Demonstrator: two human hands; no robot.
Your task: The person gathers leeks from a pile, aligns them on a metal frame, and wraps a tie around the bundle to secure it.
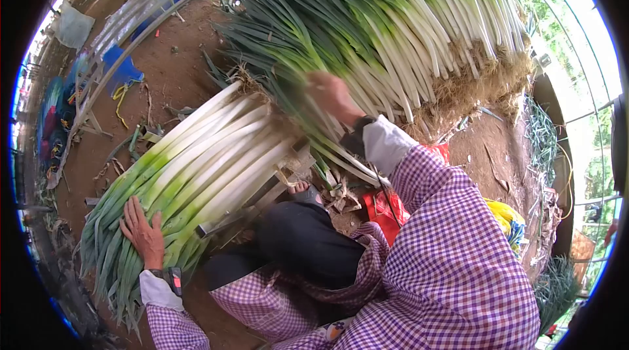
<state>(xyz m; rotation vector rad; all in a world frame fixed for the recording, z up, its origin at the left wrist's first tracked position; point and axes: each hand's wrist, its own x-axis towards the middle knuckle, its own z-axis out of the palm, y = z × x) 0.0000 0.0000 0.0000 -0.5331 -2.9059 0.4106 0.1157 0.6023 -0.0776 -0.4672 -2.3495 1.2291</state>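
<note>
My left hand [142, 232] lies flat with its fingers stretched out on the green leaves of a bundle of leeks [203, 137]. The white stems of this bundle slope up to the right, roots at the upper end. My right hand [331, 96] is at the lower left edge of a large pile of leeks [393, 42], over their leaves and stems. Motion blurs its fingers, so whether it grips a leek cannot be made out. A metal rack edge [226, 222] shows along the lower side of the bundle.
Red plastic [386, 212] lies by my knee, and a yellow bag [503, 217] sits to the right. Blue plastic [122, 67] and a curved pole [141, 32] are at upper left. Loose trimmings [344, 199] lie on the brown soil [187, 35].
</note>
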